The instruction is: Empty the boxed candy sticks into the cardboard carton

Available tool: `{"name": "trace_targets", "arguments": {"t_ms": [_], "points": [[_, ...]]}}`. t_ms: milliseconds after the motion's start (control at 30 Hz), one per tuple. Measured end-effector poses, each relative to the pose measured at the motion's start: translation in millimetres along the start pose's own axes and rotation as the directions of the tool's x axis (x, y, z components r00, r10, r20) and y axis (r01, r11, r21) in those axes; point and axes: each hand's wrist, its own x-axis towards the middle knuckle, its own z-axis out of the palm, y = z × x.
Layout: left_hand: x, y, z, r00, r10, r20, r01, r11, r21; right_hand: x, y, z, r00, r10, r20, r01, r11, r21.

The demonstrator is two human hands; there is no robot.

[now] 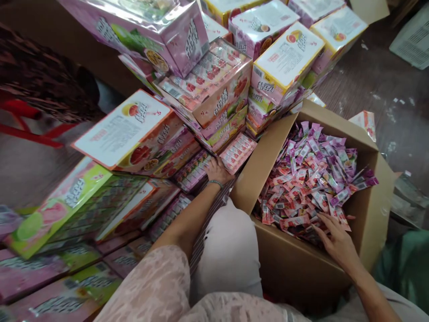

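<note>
My left hand (217, 171) reaches down at the near end of a small box of pink sachets (238, 153), beside a row of purple sachets (193, 170). Its thumb and fingers are apart; the fingertips are partly hard to make out. Resting at the near edge of the loose sachets (301, 179), my right hand (335, 239) has its fingers stretched out and holds nothing visible. These pink, red and purple sachets fill much of an open cardboard carton (377, 192), which stands in front of my right knee.
Stacked printed fruit boxes (214, 98) rise in front and to the left, some with clear tops. A tilted green box (63, 205) leans at left. Red stool legs (33, 129) stand at far left, near a person's dark patterned clothing (36, 76). A pale crate (412, 40) is at upper right.
</note>
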Motion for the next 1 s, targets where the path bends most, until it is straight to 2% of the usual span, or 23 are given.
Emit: {"name": "trace_targets", "arguments": {"t_ms": [100,200,300,400,467,500,567,633,667,733,833,900,1000], "points": [[14,11,-3.1,0.999,0.025,0.036,-0.019,0.987,-0.158,3,-3,0,1.000,0.002,0.004,-0.002,1.000,-0.013],[13,8,-6.9,0.995,-0.002,0.095,0.005,0.999,-0.035,6,-4,-2,1.000,-0.021,-0.004,0.021,1.000,-0.018],[-11,-18,-12.7,0.995,0.001,0.096,-0.005,0.999,0.042,7,-5,-6,0.998,-0.054,-0.010,0.054,0.998,-0.033],[-47,-59,-24.8,0.996,-0.022,0.084,0.029,0.996,-0.079,7,-10,-11,0.996,-0.093,-0.015,0.093,0.995,-0.035],[-71,-83,-37.2,0.993,-0.082,0.089,0.101,0.967,-0.235,8,-17,-14,0.991,-0.130,-0.022,0.129,0.991,-0.025],[-83,-93,-44.3,0.986,-0.133,0.103,0.162,0.918,-0.363,8,-21,-15,0.988,-0.150,-0.025,0.150,0.989,-0.019],[-104,-106,-59.6,0.963,-0.225,0.148,0.268,0.741,-0.616,10,-28,-18,0.983,-0.183,-0.031,0.183,0.983,-0.012],[-124,-112,-77.2,0.947,-0.272,0.169,0.297,0.553,-0.778,12,-35,-20,0.977,-0.207,-0.049,0.207,0.978,-0.014],[-133,-112,-87.4,0.949,-0.273,0.156,0.283,0.523,-0.804,13,-39,-21,0.973,-0.222,-0.067,0.221,0.975,-0.017],[-151,-108,-112.0,0.959,-0.252,0.128,0.237,0.467,-0.852,14,-47,-25,0.958,-0.261,-0.121,0.260,0.965,-0.026],[-174,-83,-161.4,0.982,-0.174,0.075,0.122,0.277,-0.953,17,-68,-38,0.909,-0.324,-0.261,0.324,0.945,-0.043],[-188,-50,-198.1,0.996,-0.086,0.003,0.021,0.210,-0.978,20,-89,-53,0.852,-0.371,-0.370,0.374,0.925,-0.066],[-206,26,-239.2,0.987,0.151,-0.053,-0.098,0.306,-0.947,27,-118,-77,0.740,-0.468,-0.483,0.449,0.878,-0.164]]}}
